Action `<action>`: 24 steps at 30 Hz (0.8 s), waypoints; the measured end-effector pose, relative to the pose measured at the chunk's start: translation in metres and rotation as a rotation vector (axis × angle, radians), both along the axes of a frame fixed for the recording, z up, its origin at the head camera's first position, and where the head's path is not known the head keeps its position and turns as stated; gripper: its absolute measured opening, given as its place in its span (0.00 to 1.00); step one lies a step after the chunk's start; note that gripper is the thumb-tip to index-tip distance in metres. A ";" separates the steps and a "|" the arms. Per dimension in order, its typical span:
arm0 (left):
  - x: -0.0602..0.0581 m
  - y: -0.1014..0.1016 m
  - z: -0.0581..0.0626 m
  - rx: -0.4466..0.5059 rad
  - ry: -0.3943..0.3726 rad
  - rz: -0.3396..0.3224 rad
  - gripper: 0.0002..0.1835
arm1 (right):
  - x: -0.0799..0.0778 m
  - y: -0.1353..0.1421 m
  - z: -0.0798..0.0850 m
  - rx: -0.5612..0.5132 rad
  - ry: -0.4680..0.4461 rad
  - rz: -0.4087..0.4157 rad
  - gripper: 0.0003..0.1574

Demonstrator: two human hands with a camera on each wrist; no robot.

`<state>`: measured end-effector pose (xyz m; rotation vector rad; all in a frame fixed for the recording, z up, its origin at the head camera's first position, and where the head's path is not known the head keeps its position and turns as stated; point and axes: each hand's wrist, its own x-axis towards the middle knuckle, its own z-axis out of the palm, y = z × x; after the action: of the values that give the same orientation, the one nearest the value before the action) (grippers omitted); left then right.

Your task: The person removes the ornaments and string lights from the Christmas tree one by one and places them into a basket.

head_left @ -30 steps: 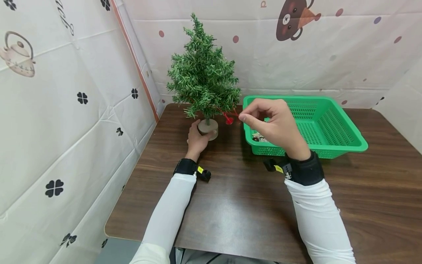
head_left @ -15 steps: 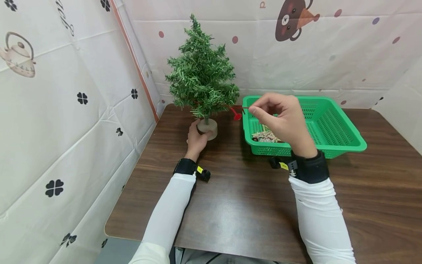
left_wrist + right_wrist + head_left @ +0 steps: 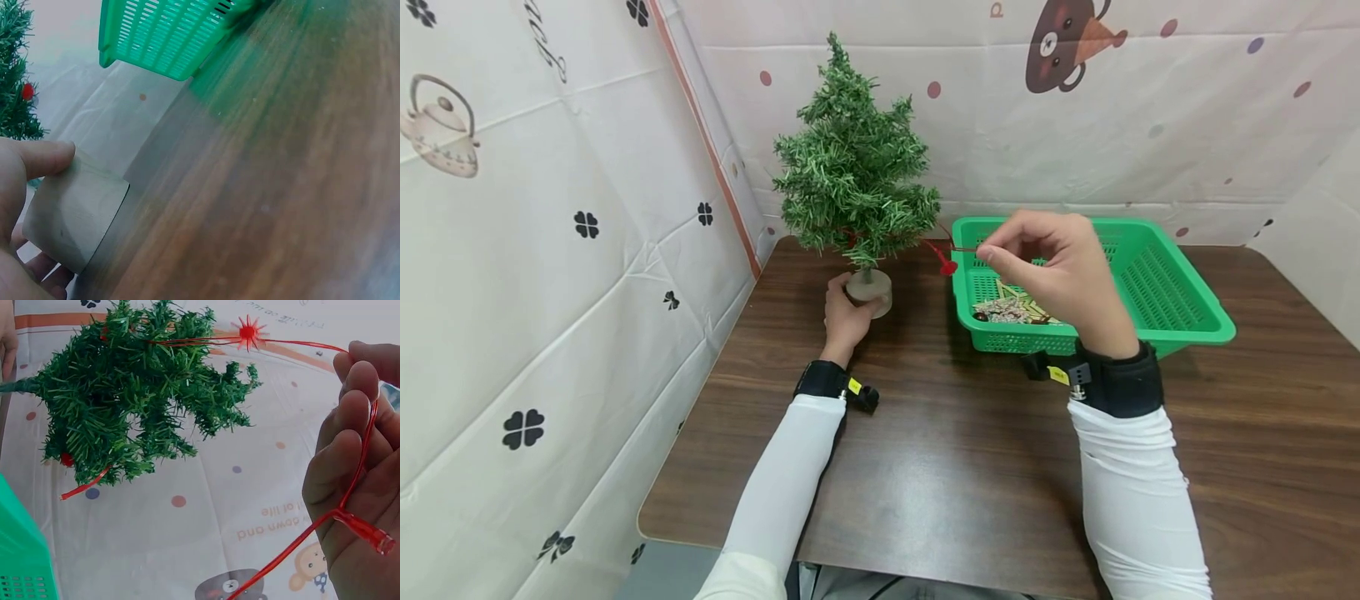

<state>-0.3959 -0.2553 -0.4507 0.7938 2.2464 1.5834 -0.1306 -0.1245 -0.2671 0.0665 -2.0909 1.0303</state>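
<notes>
My left hand (image 3: pixel 846 317) grips the round pale base (image 3: pixel 871 293) of a small green artificial Christmas tree (image 3: pixel 853 167); in the left wrist view the thumb lies over the base (image 3: pixel 75 215). To the tree's right, my right hand (image 3: pixel 1056 267) pinches a thin red string-light wire between thumb and forefinger. That string light (image 3: pixel 249 332) runs taut from the branches, with a glowing red bulb midway. Past the pinch, the wire crosses the palm, where another red bulb (image 3: pixel 375 537) hangs. More red bits show among the branches; the rest of the string is hidden there.
A green slotted plastic basket (image 3: pixel 1195 312) stands at the back right, partly behind my right hand. Inside lie star-shaped pieces (image 3: pixel 1011 310) and other small ornaments. Patterned white sheeting (image 3: pixel 587 333) lines the left and back edges of the brown wooden table (image 3: pixel 940 483).
My right hand has drawn away from the tree to the right, pulling the wire out straighter. The tree has shifted slightly left at its top. My left hand stays on the base.
</notes>
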 end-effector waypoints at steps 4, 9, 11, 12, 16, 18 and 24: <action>0.000 -0.001 0.000 -0.013 0.006 -0.001 0.46 | 0.001 -0.001 0.001 -0.009 0.034 0.026 0.03; -0.001 0.000 0.000 -0.030 0.015 -0.015 0.47 | 0.002 0.002 0.003 -0.025 0.090 0.001 0.03; -0.002 0.000 0.000 -0.030 0.002 -0.019 0.46 | 0.002 0.005 0.002 -0.035 0.096 -0.014 0.04; -0.002 0.000 0.000 -0.029 -0.007 -0.022 0.46 | 0.002 0.006 0.002 -0.039 0.099 -0.024 0.04; -0.002 0.000 0.001 -0.023 -0.040 -0.033 0.44 | 0.002 0.011 0.000 -0.052 0.122 -0.061 0.04; -0.001 0.000 0.001 -0.016 -0.050 -0.033 0.43 | 0.003 0.013 0.000 -0.062 0.142 -0.074 0.04; -0.001 0.000 -0.001 0.012 -0.066 -0.015 0.42 | 0.002 0.019 0.000 -0.097 0.254 -0.042 0.07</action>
<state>-0.3969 -0.2551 -0.4519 0.7481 2.1815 1.5946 -0.1283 -0.1057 -0.2676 0.0985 -1.8040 1.0394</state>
